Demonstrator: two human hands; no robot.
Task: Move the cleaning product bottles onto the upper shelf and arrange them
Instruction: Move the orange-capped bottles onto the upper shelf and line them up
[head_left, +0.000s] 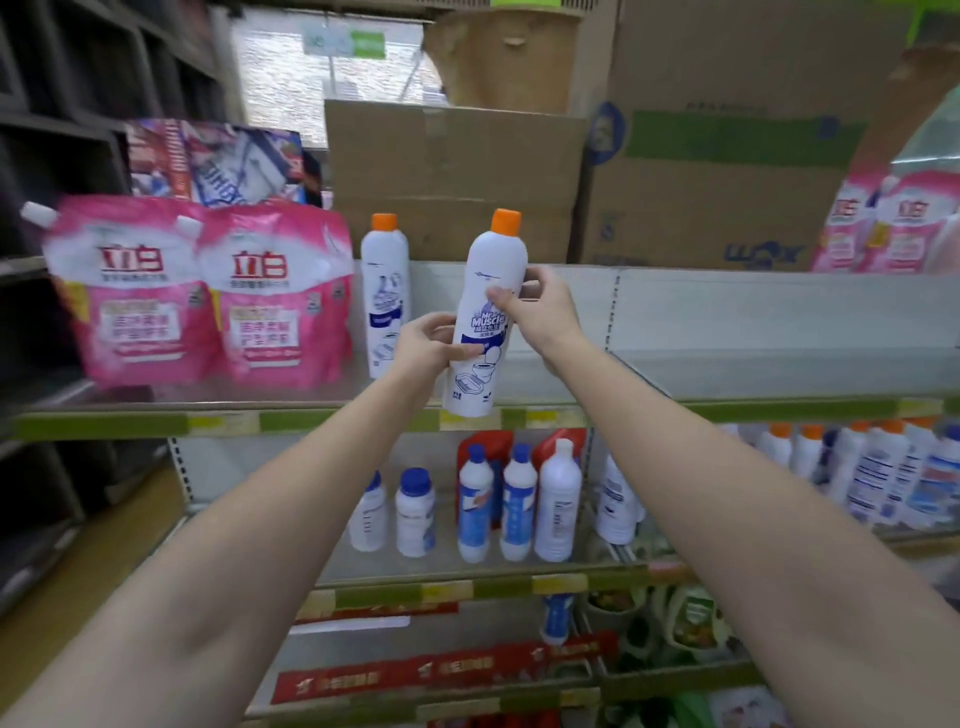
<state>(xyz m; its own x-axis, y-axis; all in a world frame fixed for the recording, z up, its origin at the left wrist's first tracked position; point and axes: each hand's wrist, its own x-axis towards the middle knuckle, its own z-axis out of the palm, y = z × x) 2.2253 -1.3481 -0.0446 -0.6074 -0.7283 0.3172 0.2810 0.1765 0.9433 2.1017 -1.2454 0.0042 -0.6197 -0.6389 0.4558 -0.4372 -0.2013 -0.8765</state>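
Centre of frame: left hand (423, 340) and right hand (540, 306) each grip the orange-capped bottle (485, 317), label forward, steadying it for the upper shelf (727, 410) beside a matching bottle (383, 296).

held bottle (485, 317): left hand (423, 345) and right hand (543, 306) covered parts of its label | bottles on lower shelf (519, 499): labels too blurry to read | pink bags (883, 228): cut off at right edge | both arms: ran out of the bottom | boxes (727, 130): tops cut off
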